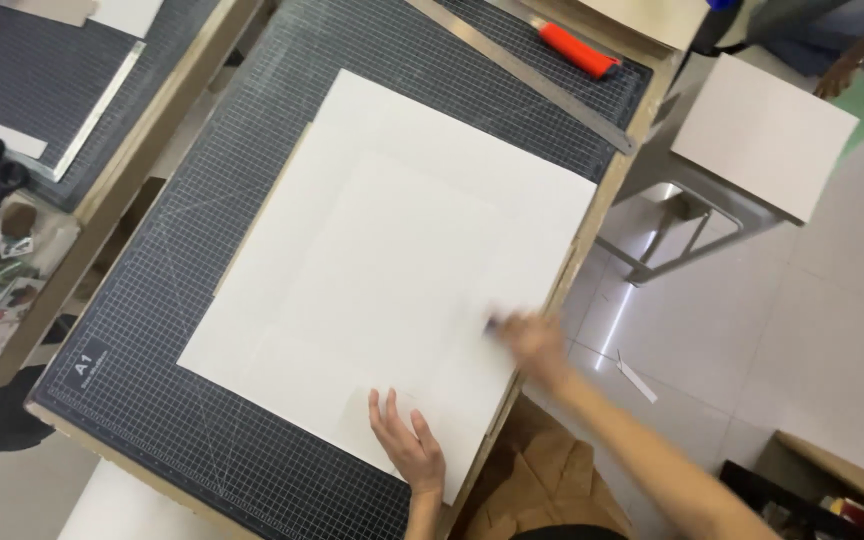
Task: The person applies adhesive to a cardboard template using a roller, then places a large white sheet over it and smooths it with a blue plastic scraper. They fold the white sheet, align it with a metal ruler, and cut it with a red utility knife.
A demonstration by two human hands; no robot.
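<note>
We see a large white sheet (392,260) lying flat on the dark cutting mat (182,400), turned at an angle to the mat's grid, w/ a smaller white sheet laid on its middle. Our left hand (407,445) rests flat on the near edge of the sheet, fingers spread and pressing down. Our right hand (532,335) is at the right edge of the sheet; it is blurred, and it seems to pinch a small dark thing (493,324), but we cannot tell the fingers exactly.

The sheet looks to us light but rather stiff, like board, prob. easy to slide on the mat and easy to dent at corners, so we think holding by flat palm or by two edges is best.

The right edge of the sheet lies almost at the table edge. A long metal ruler (522,75) and a red tool (577,48) lie at the far side, well apart. Open mat is at left and near side.
</note>
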